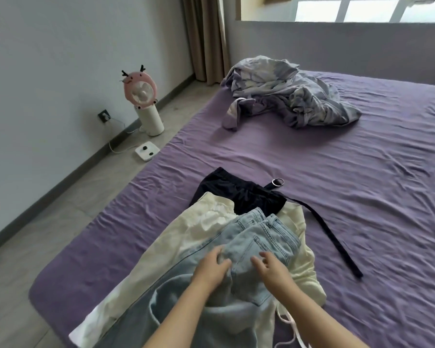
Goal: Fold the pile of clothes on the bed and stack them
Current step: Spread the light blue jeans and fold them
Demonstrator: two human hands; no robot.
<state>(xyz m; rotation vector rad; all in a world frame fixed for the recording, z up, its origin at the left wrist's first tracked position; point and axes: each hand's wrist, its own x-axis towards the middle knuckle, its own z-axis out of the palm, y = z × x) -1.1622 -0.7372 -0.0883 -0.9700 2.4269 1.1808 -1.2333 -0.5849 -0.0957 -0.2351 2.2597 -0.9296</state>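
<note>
Both hands work at lower centre of the frame, on the pale blue jeans [259, 244]. The left hand [211, 268] has its fingers curled into the denim, bunching a fold near the seat. The right hand [271, 268] rests on the fabric beside the back pocket with fingers loosely spread; whether it pinches any cloth cannot be told.

The jeans lie on top of a cream garment [176, 249], which in turn overlaps a black garment [239, 194] further up the frame. A black belt [324, 227] with a metal ring trails to the right. All rest on the purple bed sheet [362, 172].

Recommended procedure: take the waistband at both corners, lift the jeans clear of the pile, align the legs seam to seam, then smooth flat before folding.

The jeans' legs run out of the lower frame edge, so their lie is unknown. A crumpled grey-lilac bedcover [291, 96] sits upper centre; whether it belongs to the pile is unclear.
</note>
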